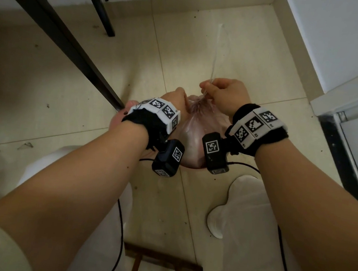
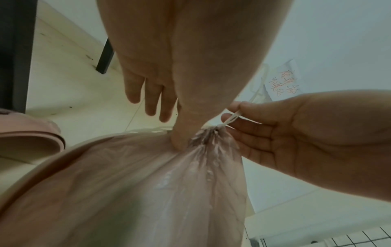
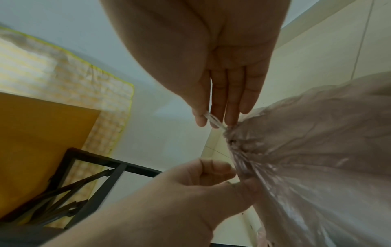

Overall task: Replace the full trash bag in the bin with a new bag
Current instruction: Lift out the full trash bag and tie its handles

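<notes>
A pink translucent trash bag (image 1: pixel 193 134) bulges between my wrists, its mouth gathered into a tight neck (image 2: pixel 209 138). My right hand (image 1: pixel 224 91) pinches the white drawstring (image 3: pixel 213 119) between thumb and forefinger just above the neck. The string's loose end (image 1: pixel 212 68) trails away over the floor. My left hand (image 1: pixel 175 97) grips the bag's neck from the left, thumb (image 3: pixel 243 185) pressed into the plastic. A pink bin (image 2: pixel 31 142) shows beside the bag on the left; most of it is hidden.
Black table legs (image 1: pixel 73 42) slant across the upper left, close to my left wrist. A white wall and door frame (image 1: pixel 349 142) close off the right. A wooden stool (image 1: pixel 160 263) and my white-clad legs (image 1: pixel 243 208) are near me on the tiled floor.
</notes>
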